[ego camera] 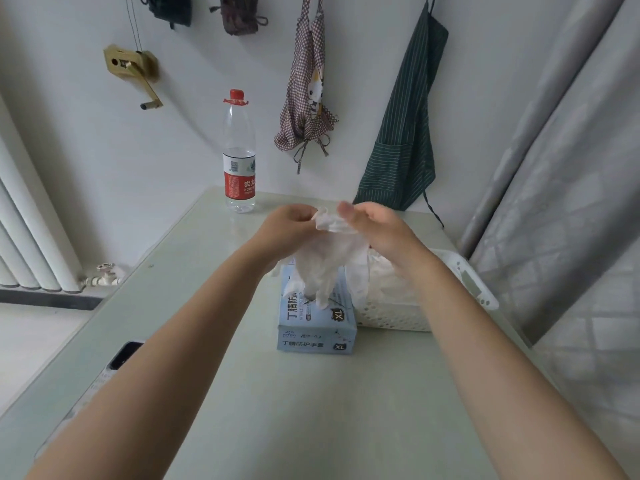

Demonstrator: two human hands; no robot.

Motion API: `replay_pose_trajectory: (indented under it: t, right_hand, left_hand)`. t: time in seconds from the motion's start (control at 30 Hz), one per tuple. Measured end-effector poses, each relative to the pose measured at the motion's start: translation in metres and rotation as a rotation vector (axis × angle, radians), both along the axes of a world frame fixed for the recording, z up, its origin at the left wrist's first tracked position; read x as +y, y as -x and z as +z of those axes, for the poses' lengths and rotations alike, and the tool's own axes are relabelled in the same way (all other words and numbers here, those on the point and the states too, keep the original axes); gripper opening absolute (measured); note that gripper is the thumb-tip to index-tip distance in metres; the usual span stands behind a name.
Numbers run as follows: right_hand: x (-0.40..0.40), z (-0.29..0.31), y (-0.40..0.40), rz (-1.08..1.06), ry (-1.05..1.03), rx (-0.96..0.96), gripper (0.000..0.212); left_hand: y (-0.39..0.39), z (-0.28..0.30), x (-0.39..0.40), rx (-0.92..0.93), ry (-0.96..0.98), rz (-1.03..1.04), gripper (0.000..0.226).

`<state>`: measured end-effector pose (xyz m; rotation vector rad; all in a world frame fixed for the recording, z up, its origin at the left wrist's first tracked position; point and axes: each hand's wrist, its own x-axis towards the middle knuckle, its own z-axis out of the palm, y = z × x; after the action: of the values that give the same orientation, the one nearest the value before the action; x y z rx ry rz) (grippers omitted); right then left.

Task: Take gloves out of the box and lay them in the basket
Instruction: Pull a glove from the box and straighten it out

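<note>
Both hands hold a thin translucent white glove (pixel 323 261) up by its cuff over the pale blue cardboard glove box (pixel 317 327). The left hand (pixel 289 225) pinches one edge and the right hand (pixel 374 226) the other, probably spreading it flat for the white perforated plastic basket (pixel 460 282) at 3 o'clock of the box.

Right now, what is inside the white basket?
The white perforated basket holds pale, crumpled gloves near its left side. The right forearm crosses over it and covers the middle, so I cannot count them or see the basket's floor.
</note>
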<state>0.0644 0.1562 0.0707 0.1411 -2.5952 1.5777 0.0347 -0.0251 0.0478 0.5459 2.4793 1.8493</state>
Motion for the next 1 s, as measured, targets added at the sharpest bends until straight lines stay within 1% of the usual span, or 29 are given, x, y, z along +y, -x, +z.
replay_pose_trajectory:
  t: [0.03,0.07,0.1,0.13,0.17,0.27,0.3,0.33,0.4,0.5,0.57,0.63,0.67,0.73,0.8,0.87,0.9,1.0]
  right_hand:
    - [0.003,0.001,-0.002,0.006,-0.020,0.017,0.056]
    - [0.004,0.004,-0.004,-0.001,-0.044,0.038,0.042]
    - [0.007,0.006,-0.005,-0.009,-0.060,0.068,0.035]
    - [0.010,0.008,-0.008,-0.006,-0.065,0.082,0.032]
    - [0.013,0.010,-0.010,0.015,-0.075,0.064,0.035]
    - [0.016,0.013,-0.020,0.131,-0.199,-0.079,0.062]
    - [0.016,0.012,-0.022,0.149,-0.235,-0.091,0.066]
    - [0.015,0.010,-0.023,0.141,-0.257,-0.081,0.065]
    - [0.018,0.007,-0.024,0.091,-0.256,-0.041,0.055]
    - [0.022,0.004,-0.022,0.014,-0.229,-0.003,0.027]
    - [0.027,0.002,-0.021,-0.064,-0.203,0.018,0.013]
    - [0.033,0.001,-0.021,-0.128,-0.179,0.036,0.009]
    - [0.035,0.001,-0.021,-0.162,-0.164,0.047,0.010]
    - [0.042,-0.001,-0.019,-0.240,-0.124,0.083,0.028]
    - [0.051,-0.003,-0.016,-0.327,-0.089,0.123,0.038]
    - [0.057,-0.003,-0.013,-0.394,-0.061,0.147,0.041]
    - [0.060,-0.003,-0.012,-0.417,-0.050,0.153,0.042]
    - [0.072,-0.002,-0.008,-0.458,0.009,0.145,0.041]
  left_hand:
    - [0.000,0.002,0.003,-0.003,0.036,-0.002,0.029]
    - [-0.001,0.003,0.006,-0.008,0.066,0.007,0.030]
    - [-0.002,0.004,0.010,-0.010,0.092,0.023,0.030]
    - [-0.002,0.005,0.013,-0.010,0.109,0.045,0.031]
    - [-0.002,0.004,0.017,-0.012,0.114,0.071,0.031]
    - [-0.002,0.005,0.025,-0.037,0.094,0.111,0.031]
    - [-0.002,0.005,0.027,-0.048,0.102,0.112,0.032]
    - [-0.002,0.005,0.029,-0.058,0.109,0.108,0.035]
    - [-0.004,0.007,0.037,-0.082,0.133,0.105,0.042]
    - [-0.004,0.006,0.044,-0.121,0.172,0.120,0.048]
    - [-0.003,0.003,0.046,-0.127,0.191,0.097,0.042]
    - [-0.004,0.001,0.046,-0.137,0.190,0.025,0.038]
    - [-0.004,-0.001,0.045,-0.160,0.177,-0.028,0.040]
    - [-0.005,-0.004,0.042,-0.251,0.135,-0.146,0.040]
    - [-0.005,-0.008,0.040,-0.343,0.114,-0.264,0.038]
    - [-0.001,-0.016,0.041,-0.385,0.116,-0.298,0.039]
    - [0.000,-0.019,0.040,-0.397,0.091,-0.294,0.033]
    - [0.002,-0.027,0.047,-0.495,-0.073,-0.310,0.023]
